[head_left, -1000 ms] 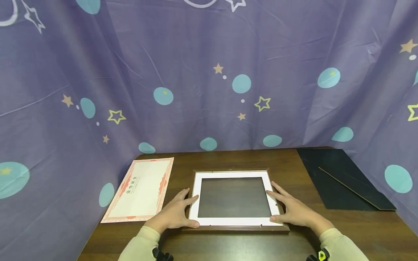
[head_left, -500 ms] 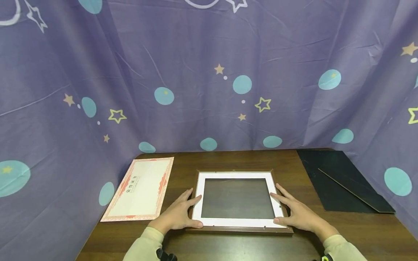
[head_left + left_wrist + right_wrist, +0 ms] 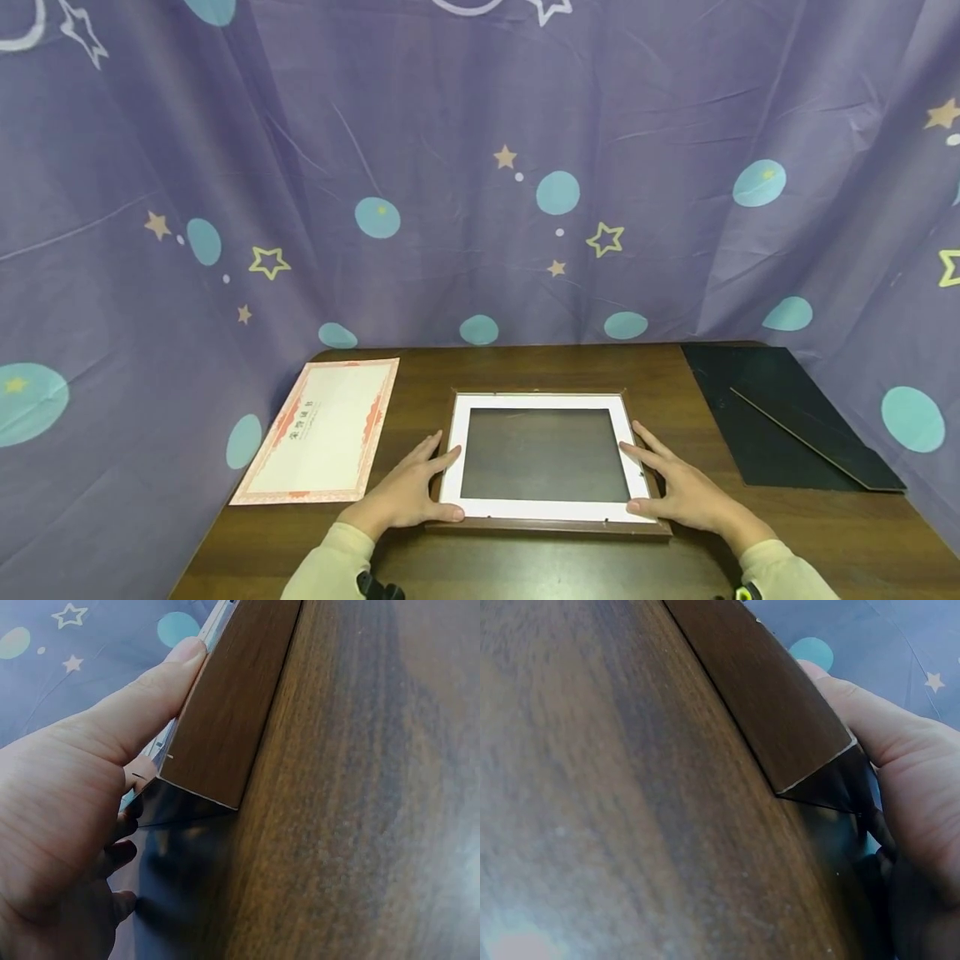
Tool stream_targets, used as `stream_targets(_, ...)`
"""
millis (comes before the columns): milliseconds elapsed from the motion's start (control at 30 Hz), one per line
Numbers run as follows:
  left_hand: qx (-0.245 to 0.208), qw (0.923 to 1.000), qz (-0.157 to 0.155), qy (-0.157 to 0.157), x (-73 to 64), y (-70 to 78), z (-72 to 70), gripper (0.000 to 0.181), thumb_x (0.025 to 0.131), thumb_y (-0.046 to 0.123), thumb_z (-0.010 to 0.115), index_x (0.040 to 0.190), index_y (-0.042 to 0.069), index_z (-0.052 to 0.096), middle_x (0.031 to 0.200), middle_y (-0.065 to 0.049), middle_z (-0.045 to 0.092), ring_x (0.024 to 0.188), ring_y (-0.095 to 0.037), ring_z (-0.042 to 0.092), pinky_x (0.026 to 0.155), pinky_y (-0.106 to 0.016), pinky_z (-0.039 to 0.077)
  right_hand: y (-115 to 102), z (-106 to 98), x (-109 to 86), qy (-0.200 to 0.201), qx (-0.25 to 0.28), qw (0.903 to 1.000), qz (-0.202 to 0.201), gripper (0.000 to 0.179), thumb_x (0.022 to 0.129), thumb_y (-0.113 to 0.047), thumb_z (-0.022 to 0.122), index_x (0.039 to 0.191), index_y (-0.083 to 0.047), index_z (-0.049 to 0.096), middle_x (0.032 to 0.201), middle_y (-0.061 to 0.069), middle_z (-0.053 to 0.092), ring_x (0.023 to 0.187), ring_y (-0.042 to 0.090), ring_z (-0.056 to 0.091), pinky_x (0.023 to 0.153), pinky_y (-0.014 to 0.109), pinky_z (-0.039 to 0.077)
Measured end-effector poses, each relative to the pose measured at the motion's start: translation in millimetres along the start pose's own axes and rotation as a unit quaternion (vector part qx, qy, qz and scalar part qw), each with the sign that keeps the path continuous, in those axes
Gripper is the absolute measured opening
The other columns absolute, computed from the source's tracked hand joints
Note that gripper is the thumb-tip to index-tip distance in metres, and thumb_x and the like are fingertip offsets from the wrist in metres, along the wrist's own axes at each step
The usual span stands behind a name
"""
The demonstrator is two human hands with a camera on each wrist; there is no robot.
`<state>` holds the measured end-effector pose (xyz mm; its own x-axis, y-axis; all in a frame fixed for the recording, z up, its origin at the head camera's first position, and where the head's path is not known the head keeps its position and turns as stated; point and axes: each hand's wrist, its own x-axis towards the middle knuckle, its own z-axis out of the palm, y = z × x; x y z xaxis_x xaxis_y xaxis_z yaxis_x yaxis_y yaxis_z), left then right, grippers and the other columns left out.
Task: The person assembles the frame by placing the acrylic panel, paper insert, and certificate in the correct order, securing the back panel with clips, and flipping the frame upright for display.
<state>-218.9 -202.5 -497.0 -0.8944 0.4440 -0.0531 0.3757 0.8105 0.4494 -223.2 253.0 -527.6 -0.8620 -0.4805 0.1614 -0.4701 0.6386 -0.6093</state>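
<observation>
A brown picture frame (image 3: 551, 527) lies flat on the table, with a white mat (image 3: 540, 510) around a dark grey middle. My left hand (image 3: 405, 492) holds its left side near the front corner, thumb and index finger on the mat. My right hand (image 3: 686, 493) holds the opposite side the same way. In the left wrist view, the left thumb (image 3: 161, 690) lies on the upper edge while other fingertips are beside the outer wall. The right wrist view has the right thumb (image 3: 847, 697) along the top edge; its other fingers are mostly hidden.
A certificate (image 3: 322, 442) with a red border lies on the left of the wooden table (image 3: 555, 575). A black backing board (image 3: 727, 433) with a raised flap (image 3: 825, 425) is at right. A purple patterned curtain (image 3: 442, 283) encloses the back and sides.
The frame and both hands shifted slightly right between one second and half a second ago. Since then they have stayed nearly still. The certificate and the backing board have not moved on the table.
</observation>
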Motion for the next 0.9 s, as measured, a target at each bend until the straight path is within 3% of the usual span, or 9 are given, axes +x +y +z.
stream_targets(300,-0.002,0.9999,-0.008,-0.008,-0.5,1.9,-2.3,0.104,0.064,0.073,0.066,0.149,0.022,0.037,0.159,-0.015,0.011,0.142,-0.044,0.015,0.103,-0.068,0.024,-1,-1,-0.2,-0.003,0.01,0.9999,0.008,0.089,0.077,-0.056,0.073,0.149,-0.019,0.038,0.161,0.005,0.009,0.136,0.045,0.029,0.088,0.067,0.039)
stream_targets(533,0.019,0.9998,-0.001,0.011,-5.6,-1.1,-1.7,0.102,0.067,0.075,0.063,0.15,0.023,0.035,0.158,-0.016,0.018,0.138,-0.047,0.023,0.1,-0.07,0.027,-1,-2,3.5,0.001,0.013,0.9999,-0.004,0.089,0.076,-0.055,0.075,0.148,-0.017,0.04,0.161,0.008,0.011,0.135,0.044,0.031,0.089,0.065,0.041)
stream_targets(733,0.022,0.9974,0.014,0.068,-21.4,-11.3,-19.9,0.09,0.08,0.064,0.063,0.15,0.014,0.035,0.152,-0.019,0.03,0.136,-0.045,0.03,0.101,-0.067,0.029,-2,-3,5.3,0.009,0.027,0.9995,-0.015,0.085,0.077,-0.049,0.076,0.146,-0.013,0.042,0.159,0.013,0.014,0.135,0.047,0.029,0.089,0.067,0.039)
stream_targets(900,0.067,0.9868,0.013,0.147,-45.3,-45.0,-48.8,0.08,0.085,0.05,0.068,0.145,0.005,0.041,0.145,-0.025,0.039,0.131,-0.046,0.037,0.099,-0.065,0.034,-7,-6,4.4,0.036,0.028,0.999,-0.002,0.072,0.084,-0.043,0.073,0.143,-0.01,0.046,0.158,0.017,0.017,0.137,0.049,0.024,0.091,0.072,0.033)
